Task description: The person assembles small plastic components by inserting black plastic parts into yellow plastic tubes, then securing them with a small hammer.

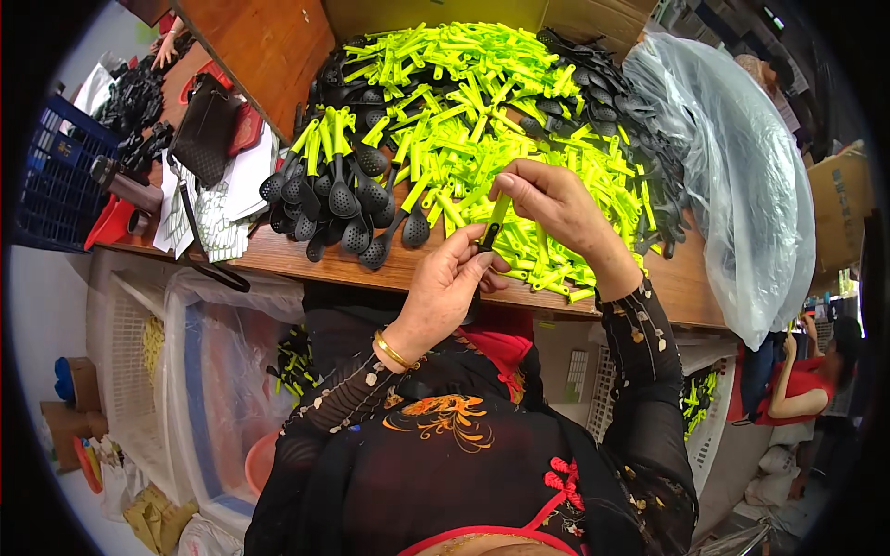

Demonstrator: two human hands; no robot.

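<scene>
Over the front edge of the wooden table (278,262), both my hands are closed on one utensil. My right hand (561,208) pinches the upper end of its lime-green handle (501,208). Lower down, the fingers of my left hand (436,289) grip the black stem (489,238) where it meets the green. Whatever head the stem has is hidden by my left hand. Just left of my hands lies a cluster of black slotted spoons (343,199), several with green handles fitted. Behind and beneath my right hand spreads a big heap of loose lime-green handles (464,60).
More black utensil heads (603,102) flank the heap, beside a large clear plastic bag (714,157). A black pouch (201,130) and papers lie left, near a blue crate (60,171). Plastic-lined baskets (176,398) stand below. Another person's hand (167,48) shows far left; a person in red (802,389) is right.
</scene>
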